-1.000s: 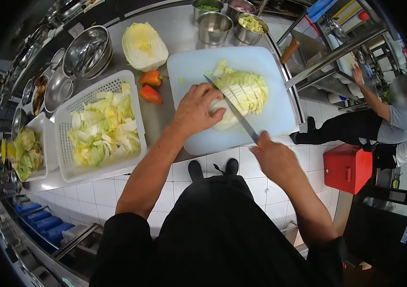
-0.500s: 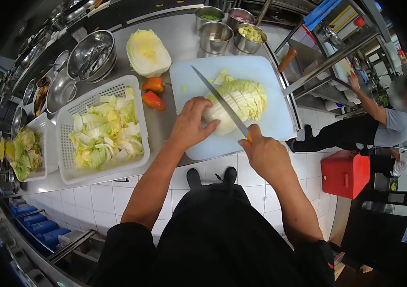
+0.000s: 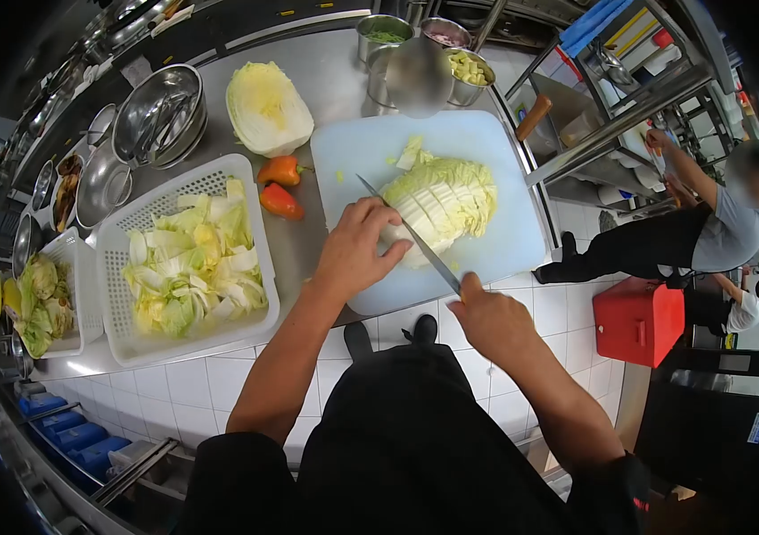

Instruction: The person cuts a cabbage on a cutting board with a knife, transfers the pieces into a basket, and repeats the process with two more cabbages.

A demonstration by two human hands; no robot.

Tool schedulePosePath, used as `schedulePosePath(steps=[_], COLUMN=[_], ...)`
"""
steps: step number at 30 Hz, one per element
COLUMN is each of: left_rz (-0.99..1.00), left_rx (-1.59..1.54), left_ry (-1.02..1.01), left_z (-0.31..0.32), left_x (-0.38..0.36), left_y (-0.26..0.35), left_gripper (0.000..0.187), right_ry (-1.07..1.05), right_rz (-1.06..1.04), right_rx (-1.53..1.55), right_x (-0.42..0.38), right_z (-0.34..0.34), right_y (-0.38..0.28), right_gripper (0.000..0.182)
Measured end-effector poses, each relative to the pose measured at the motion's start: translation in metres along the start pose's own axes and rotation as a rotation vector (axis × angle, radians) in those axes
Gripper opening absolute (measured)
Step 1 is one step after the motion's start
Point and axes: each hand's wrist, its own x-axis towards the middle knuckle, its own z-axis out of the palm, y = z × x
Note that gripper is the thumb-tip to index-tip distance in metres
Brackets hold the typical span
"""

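On the pale blue cutting board [image 3: 344,147] lies a cabbage [image 3: 451,201] with several parallel cuts across it. My right hand [image 3: 495,321] is wrapped round the handle of a long knife [image 3: 433,256], whose blade lies along the cabbage's left part, near my left fingertips. My left hand [image 3: 360,245] rests at the cabbage's left end, thumb apart from the curled fingers, steadying it. Small cabbage scraps lie on the board. Left of the board are two orange-red peppers [image 3: 281,201] and a half cabbage [image 3: 268,109].
A white perforated basket [image 3: 268,267] holds cut cabbage; a smaller basket [image 3: 90,290] holds leaves. Metal bowls [image 3: 158,116] stand at the back left, several metal pots [image 3: 386,36] behind the board. A person [image 3: 727,214] stands at the right near a red box [image 3: 638,321].
The knife blade has moved down and left against the cabbage, closer to my left fingers. My left hand stays on the cabbage. The view has shifted slightly, and the co-worker's raised arm has moved.
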Motion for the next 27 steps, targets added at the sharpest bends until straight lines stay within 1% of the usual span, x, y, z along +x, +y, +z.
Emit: schedulePosePath(steps=[2, 4, 5, 9, 12, 15, 16, 18, 19, 21, 22, 24, 26, 27], left_rz=[-0.013, -0.025, -0.031, -0.009, -0.212, -0.338, -0.493, -0.787, -0.807, -0.837, -0.756, -0.610, -0.661, -0.693], left_rx=[-0.003, -0.016, -0.022, 0.042, 0.018, -0.075, -0.219, -0.512, -0.520, -0.535, -0.423, -0.191, -0.299, -0.363], left_ry=[0.009, 0.018, 0.033, 0.047, 0.164, 0.290, 0.227, 0.109, 0.102, 0.082, 0.081, 0.079, 0.159, 0.189], left_z=[0.001, 0.003, 0.002, -0.001, 0.012, 0.023, 0.024, 0.004, 0.000, -0.013, -0.019, -0.031, -0.049, -0.051], left_x=[0.000, -0.001, 0.001, -0.009, -0.029, -0.037, -0.038, -0.018, -0.013, 0.000, 0.006, 0.005, 0.010, 0.008], left_y=[-0.002, -0.001, 0.000, 0.011, 0.000, -0.010, -0.012, 0.013, 0.016, 0.017, 0.012, 0.002, 0.025, 0.038], left_gripper=[0.041, 0.043, 0.044, 0.045, 0.050, 0.060, 0.064, 0.072, 0.075, 0.081, 0.079, 0.073, 0.069, 0.068], right_ry=[0.090, 0.140, 0.170, 0.143, 0.177, 0.209, 0.236, 0.301, 0.337, 0.434, 0.484, 0.499, 0.589, 0.623], right_rz=[-0.085, -0.095, -0.110, -0.105, -0.151, -0.180, -0.202, -0.252, -0.245, -0.158, -0.111, 0.003, -0.015, -0.012], right_rx=[0.044, 0.092, 0.110, 0.152, 0.200, 0.272, 0.304, 0.366, 0.420, 0.432, 0.441, 0.333, 0.274, 0.238], right_x=[0.032, 0.043, 0.048, 0.049, 0.052, 0.042, 0.041, 0.040, 0.038, 0.039, 0.041, 0.055, 0.080, 0.086], right_z=[0.036, 0.055, 0.055, 0.049, 0.046, 0.034, 0.027, 0.009, 0.000, -0.010, -0.013, -0.010, 0.008, 0.016], right_y=[0.007, 0.004, 0.005, 0.013, 0.015, 0.018, 0.020, 0.028, 0.037, 0.067, 0.086, 0.129, 0.171, 0.181], right_gripper=[0.032, 0.032, 0.033, 0.033, 0.033, 0.033, 0.034, 0.034, 0.035, 0.035, 0.035, 0.036, 0.039, 0.042])
